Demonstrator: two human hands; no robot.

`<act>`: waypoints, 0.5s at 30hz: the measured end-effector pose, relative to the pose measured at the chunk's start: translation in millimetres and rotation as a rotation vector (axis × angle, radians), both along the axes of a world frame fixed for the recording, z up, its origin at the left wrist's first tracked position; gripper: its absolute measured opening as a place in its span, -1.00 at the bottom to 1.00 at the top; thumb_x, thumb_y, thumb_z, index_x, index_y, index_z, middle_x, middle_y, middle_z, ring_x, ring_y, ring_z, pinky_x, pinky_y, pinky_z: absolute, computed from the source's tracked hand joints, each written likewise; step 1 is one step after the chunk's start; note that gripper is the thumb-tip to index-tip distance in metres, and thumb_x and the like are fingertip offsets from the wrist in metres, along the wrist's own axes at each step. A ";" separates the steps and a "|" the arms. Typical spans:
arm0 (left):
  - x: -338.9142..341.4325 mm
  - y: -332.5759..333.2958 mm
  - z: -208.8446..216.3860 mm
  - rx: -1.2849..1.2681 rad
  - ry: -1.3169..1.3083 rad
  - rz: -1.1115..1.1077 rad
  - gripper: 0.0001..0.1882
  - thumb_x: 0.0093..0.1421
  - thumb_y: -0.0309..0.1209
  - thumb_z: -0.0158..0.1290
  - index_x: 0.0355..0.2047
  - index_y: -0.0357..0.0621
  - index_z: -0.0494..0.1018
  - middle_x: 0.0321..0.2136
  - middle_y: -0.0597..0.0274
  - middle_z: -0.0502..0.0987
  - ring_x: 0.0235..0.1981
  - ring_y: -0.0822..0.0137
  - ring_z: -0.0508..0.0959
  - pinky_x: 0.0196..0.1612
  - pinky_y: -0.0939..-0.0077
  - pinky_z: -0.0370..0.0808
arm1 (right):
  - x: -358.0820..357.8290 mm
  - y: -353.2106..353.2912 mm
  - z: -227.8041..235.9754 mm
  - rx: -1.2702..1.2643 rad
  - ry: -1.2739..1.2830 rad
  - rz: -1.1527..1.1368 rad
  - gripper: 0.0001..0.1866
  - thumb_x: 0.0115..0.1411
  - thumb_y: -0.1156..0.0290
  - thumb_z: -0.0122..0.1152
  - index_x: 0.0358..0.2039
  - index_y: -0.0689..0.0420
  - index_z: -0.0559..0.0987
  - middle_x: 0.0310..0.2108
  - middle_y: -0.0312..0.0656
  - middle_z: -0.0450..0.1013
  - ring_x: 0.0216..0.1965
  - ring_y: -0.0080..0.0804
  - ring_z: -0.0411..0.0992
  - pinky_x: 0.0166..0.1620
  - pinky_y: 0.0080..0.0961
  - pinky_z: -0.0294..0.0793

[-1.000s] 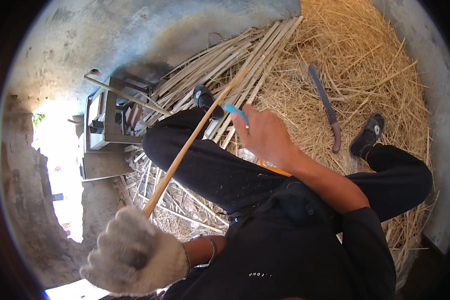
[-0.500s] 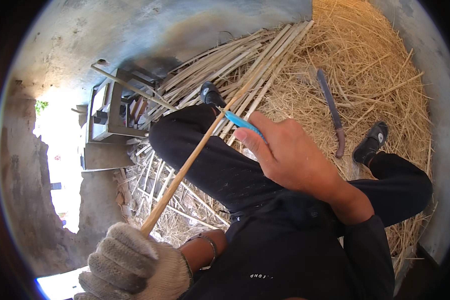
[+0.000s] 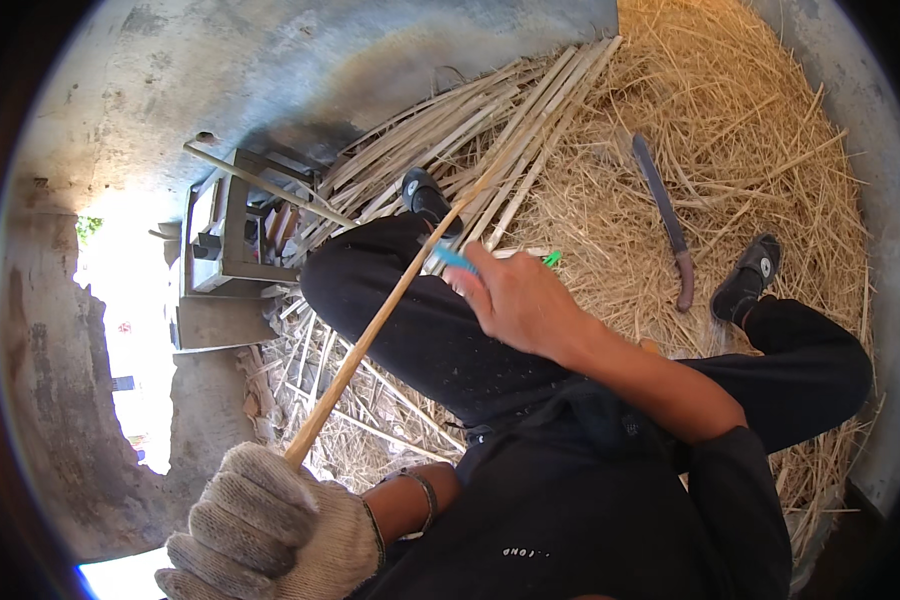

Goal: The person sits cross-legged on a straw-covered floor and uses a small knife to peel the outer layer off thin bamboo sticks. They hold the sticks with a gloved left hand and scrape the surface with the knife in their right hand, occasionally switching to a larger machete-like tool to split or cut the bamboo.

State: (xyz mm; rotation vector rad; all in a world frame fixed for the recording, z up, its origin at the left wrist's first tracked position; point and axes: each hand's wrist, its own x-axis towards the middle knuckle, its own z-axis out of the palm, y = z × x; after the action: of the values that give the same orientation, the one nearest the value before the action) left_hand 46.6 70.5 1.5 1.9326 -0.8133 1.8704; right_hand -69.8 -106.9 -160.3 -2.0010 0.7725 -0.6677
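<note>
My left hand (image 3: 260, 525), in a grey knit glove, is closed around the thick end of a long tapered wooden stick (image 3: 360, 350). The stick slants up and away to the right, over my bent leg. Bare and closed, my right hand (image 3: 530, 305) grips a blue-handled knife (image 3: 457, 257). Its front end meets the stick in its upper part; motion blurs it, and the blade is hard to make out.
A machete (image 3: 660, 200) with a brown handle lies on the straw (image 3: 750, 140) between my feet. Long split strips (image 3: 450, 130) are piled along the wall. A wooden cabinet-like frame (image 3: 230, 235) stands at the left. A small green object (image 3: 552, 258) shows beyond my right hand.
My right hand and the knife have moved left and slightly down, nearer to my left hand along the stick. A small green object has come into view beyond the hand.
</note>
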 end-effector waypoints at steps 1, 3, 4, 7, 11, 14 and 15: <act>-11.3 -8.5 2.2 -0.007 0.005 -0.023 -0.25 0.00 -0.45 0.33 0.18 -0.39 0.28 -0.13 0.09 0.55 -0.13 0.26 0.60 -0.09 0.49 0.62 | 0.9 -3.6 -5.6 0.010 0.029 -0.026 -0.56 0.42 0.09 -0.07 -0.31 0.26 0.45 -0.69 0.16 0.42 -0.57 0.23 0.47 -0.46 0.05 0.45; -10.3 -5.1 2.6 -0.074 0.058 -0.148 -0.26 -0.01 -0.45 0.33 0.17 -0.38 0.29 -0.13 0.09 0.56 -0.13 0.28 0.60 -0.07 0.49 0.61 | 1.2 -20.5 -8.5 0.029 0.072 -0.088 -0.56 0.42 0.08 -0.08 -0.31 0.26 0.46 -0.69 0.17 0.42 -0.57 0.23 0.47 -0.45 0.06 0.45; -8.5 -3.5 0.6 -0.092 0.068 -0.176 -0.26 -0.01 -0.45 0.33 0.17 -0.38 0.29 -0.14 0.09 0.56 -0.14 0.28 0.60 -0.08 0.49 0.61 | -1.1 -21.8 -6.9 0.043 0.087 -0.073 -0.56 0.41 0.05 -0.07 -0.31 0.24 0.47 -0.69 0.16 0.43 -0.57 0.22 0.47 -0.44 0.05 0.45; -1.3 0.1 -2.9 -0.081 0.068 -0.173 -0.29 0.00 -0.46 0.32 0.15 -0.39 0.30 -0.16 0.10 0.56 -0.16 0.27 0.60 -0.09 0.48 0.61 | -13.4 -12.9 30.3 0.132 0.031 0.051 -0.56 0.41 0.05 -0.06 -0.32 0.24 0.46 -0.68 0.15 0.43 -0.56 0.21 0.48 -0.43 0.05 0.46; 0.8 -1.2 -3.3 -0.060 0.053 -0.167 -0.32 0.01 -0.48 0.30 0.13 -0.41 0.31 -0.19 0.10 0.56 -0.18 0.27 0.59 -0.11 0.47 0.62 | -16.5 -0.3 30.2 0.012 -0.015 0.051 -0.57 0.40 0.05 -0.04 -0.33 0.23 0.45 -0.67 0.13 0.44 -0.58 0.20 0.48 -0.47 0.03 0.46; 1.4 -3.4 -3.3 -0.041 0.052 -0.163 -0.35 0.02 -0.49 0.29 0.12 -0.42 0.32 -0.21 0.10 0.56 -0.20 0.27 0.59 -0.13 0.46 0.62 | -8.6 -7.7 8.9 -0.013 0.023 0.001 -0.58 0.39 0.05 -0.03 -0.33 0.21 0.44 -0.67 0.12 0.45 -0.59 0.19 0.48 -0.48 0.02 0.46; 1.2 -3.4 -2.1 -0.032 0.048 -0.161 -0.36 0.02 -0.50 0.28 0.11 -0.42 0.32 -0.22 0.10 0.56 -0.21 0.27 0.59 -0.14 0.46 0.62 | -8.5 -4.0 12.3 -0.032 0.041 -0.023 -0.58 0.39 0.05 -0.03 -0.34 0.21 0.43 -0.68 0.11 0.44 -0.59 0.19 0.48 -0.48 0.01 0.46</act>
State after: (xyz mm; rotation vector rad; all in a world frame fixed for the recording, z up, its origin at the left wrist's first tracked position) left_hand 47.8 67.1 -0.6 1.8276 -0.8909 1.7262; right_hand -78.3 -110.9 -148.0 -2.0428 0.8154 -0.6582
